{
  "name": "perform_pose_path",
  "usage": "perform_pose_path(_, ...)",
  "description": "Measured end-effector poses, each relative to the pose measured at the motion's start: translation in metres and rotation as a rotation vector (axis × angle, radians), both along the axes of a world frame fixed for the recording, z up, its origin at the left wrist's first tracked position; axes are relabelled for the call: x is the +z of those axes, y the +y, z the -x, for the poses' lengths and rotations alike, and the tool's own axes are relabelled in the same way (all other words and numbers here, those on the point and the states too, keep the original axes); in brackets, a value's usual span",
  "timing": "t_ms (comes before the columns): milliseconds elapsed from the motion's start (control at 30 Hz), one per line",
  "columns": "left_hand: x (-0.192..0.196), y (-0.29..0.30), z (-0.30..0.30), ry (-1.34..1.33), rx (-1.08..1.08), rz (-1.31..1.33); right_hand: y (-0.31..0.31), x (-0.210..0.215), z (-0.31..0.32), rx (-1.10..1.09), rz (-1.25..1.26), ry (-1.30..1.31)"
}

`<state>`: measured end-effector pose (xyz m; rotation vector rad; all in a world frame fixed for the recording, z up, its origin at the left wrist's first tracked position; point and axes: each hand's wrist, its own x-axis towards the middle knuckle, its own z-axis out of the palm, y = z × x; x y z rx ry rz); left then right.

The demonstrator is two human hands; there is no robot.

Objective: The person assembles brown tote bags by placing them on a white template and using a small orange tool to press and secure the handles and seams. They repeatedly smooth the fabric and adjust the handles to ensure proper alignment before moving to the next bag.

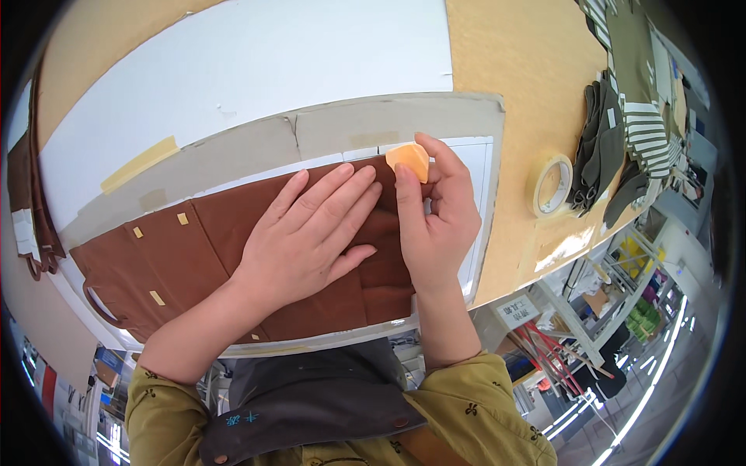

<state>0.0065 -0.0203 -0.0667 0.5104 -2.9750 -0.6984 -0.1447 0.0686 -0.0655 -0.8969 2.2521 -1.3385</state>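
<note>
A brown fabric garment piece lies spread over a grey-bordered board, with small pale tabs on it and a loop at its left end. My left hand rests flat on the brown fabric, fingers stretched out. Between thumb and fingers, my right hand pinches a small flat orange piece that looks like tailor's chalk. It is held at the fabric's upper right corner, close to the white strip along the board. Whether it touches the fabric I cannot tell.
A roll of pale tape lies right of the board. Beyond it are dark fabric pieces and striped green-and-white cloth. More brown pieces hang at the far left. A metal rack stands below the table's right edge.
</note>
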Motion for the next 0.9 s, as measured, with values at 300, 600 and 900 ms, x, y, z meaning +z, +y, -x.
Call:
perform_pose_path(300, 0.000, 0.000, 0.000, 0.008, 0.007, 0.005, -0.001, -0.001, -0.002, 0.047, -0.072, 0.158)
perform_pose_path(600, -0.001, 0.000, 0.000, 0.012, 0.005, -0.004, -0.003, -0.007, -0.002, 0.086, -0.023, 0.256)
perform_pose_path(900, -0.001, 0.000, 0.000, 0.012, 0.004, -0.009, -0.005, -0.007, -0.002, 0.105, -0.023, 0.296)
